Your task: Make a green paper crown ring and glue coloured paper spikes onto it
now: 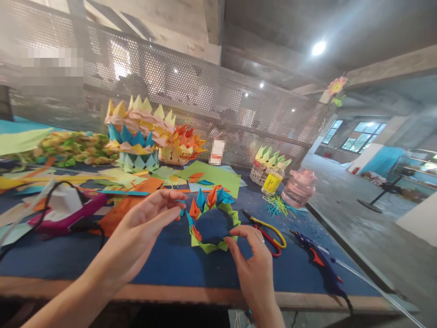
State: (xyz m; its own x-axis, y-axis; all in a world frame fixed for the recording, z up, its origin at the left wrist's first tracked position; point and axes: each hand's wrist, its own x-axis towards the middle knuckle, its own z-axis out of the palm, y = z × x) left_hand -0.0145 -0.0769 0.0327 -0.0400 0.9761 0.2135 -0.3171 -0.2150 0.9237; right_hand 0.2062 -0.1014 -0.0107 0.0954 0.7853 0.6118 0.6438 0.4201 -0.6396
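A ring of folded paper (pixel 208 248) lies on the blue tabletop, its green base topped by orange and blue points along the far and left sides. My right hand (pixel 254 255) pinches the ring's near right edge between thumb and fingers. Just left of the ring, my left hand (pixel 146 225) is raised with its fingertips closed on a small blue paper piece (pixel 182 208), mostly hidden by the fingers. Scissors (pixel 278 234) with red and yellow handles lie right of my right hand.
A blue glue gun (pixel 319 257) lies at right, a magenta one (pixel 68 209) at left with its cord. Folded paper crowns (pixel 138 157) and paper sheets (pixel 221 180) lie behind. A yellow-labelled bottle (pixel 272 182), a pink bottle (pixel 298 189) and paper strips (pixel 280 207) sit at right.
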